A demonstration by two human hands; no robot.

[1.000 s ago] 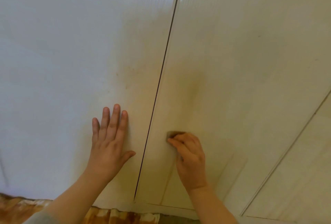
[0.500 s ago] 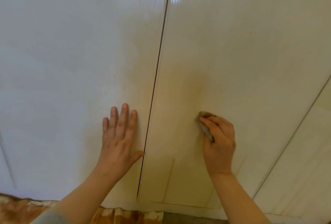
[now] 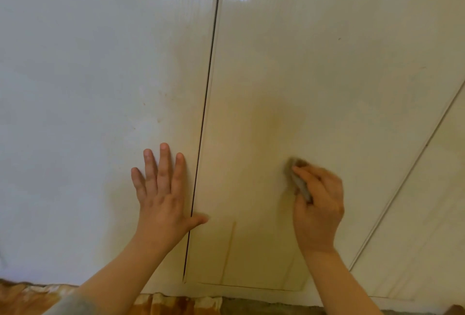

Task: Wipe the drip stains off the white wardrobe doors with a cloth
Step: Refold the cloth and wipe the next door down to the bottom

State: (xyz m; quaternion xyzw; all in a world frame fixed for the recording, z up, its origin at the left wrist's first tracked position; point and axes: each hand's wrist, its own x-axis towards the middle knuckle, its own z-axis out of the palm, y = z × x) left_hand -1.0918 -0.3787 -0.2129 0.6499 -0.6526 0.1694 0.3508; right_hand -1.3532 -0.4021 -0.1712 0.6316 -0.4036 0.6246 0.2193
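Two white wardrobe doors fill the view, the left door [image 3: 88, 113] and the middle door [image 3: 314, 75], split by a dark vertical gap. My left hand [image 3: 163, 194] lies flat on the left door, fingers spread, thumb reaching across the gap. My right hand [image 3: 319, 201] grips a small grey-brown cloth [image 3: 297, 176] and presses it against the middle door. A faint yellowish drip streak [image 3: 230, 251] runs down the door below and left of the cloth. Small brown specks [image 3: 151, 110] dot the left door above my left hand.
A third door panel [image 3: 427, 226] angles away at the right behind a slanted gap. At the bottom left lies orange-brown patterned fabric [image 3: 163, 304]. A strip of grey floor [image 3: 264, 307] shows under the doors.
My right hand carried the cloth rightward and up across the middle door, from beside the gap to its present spot. My left hand stayed flat on the left door.
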